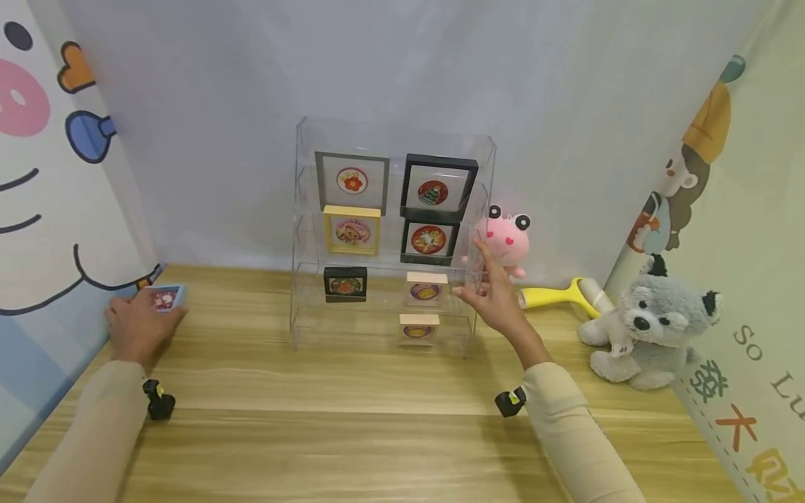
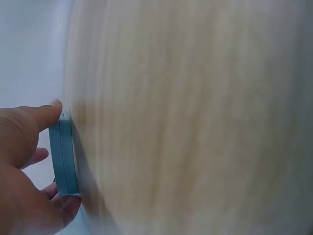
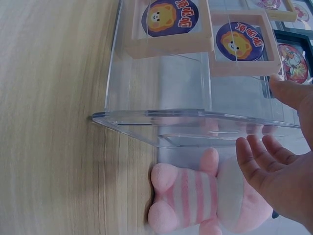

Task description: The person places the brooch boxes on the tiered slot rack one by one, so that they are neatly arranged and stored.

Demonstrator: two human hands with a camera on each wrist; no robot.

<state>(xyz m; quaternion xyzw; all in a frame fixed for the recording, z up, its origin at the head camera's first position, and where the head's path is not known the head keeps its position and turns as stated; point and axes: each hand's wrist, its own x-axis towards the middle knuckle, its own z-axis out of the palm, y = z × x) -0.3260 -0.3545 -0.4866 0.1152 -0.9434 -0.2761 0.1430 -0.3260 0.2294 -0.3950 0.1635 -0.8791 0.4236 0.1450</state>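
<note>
My left hand (image 1: 141, 323) grips a small light-blue picture frame (image 1: 167, 298) by its edges at the table's far left. In the left wrist view, the blue frame (image 2: 63, 155) shows edge-on between thumb and fingers. My right hand (image 1: 499, 300) is at the right side of a clear acrylic tiered rack (image 1: 383, 340). Seen from the right wrist, the thumb (image 3: 289, 91) reaches in front of the rack near a pale frame with a lion badge (image 3: 239, 43). The other fingers (image 3: 259, 159) spread outside the side panel; whether they touch it is hard to tell.
On the rack stand several framed badges, including a grey frame (image 1: 352, 183), black frame (image 1: 439, 187) and yellow frame (image 1: 352, 230). A pink plush toy (image 1: 506, 241) sits behind the rack's right side. Further right are a yellow-handled roller (image 1: 553, 296) and grey plush dog (image 1: 654, 325).
</note>
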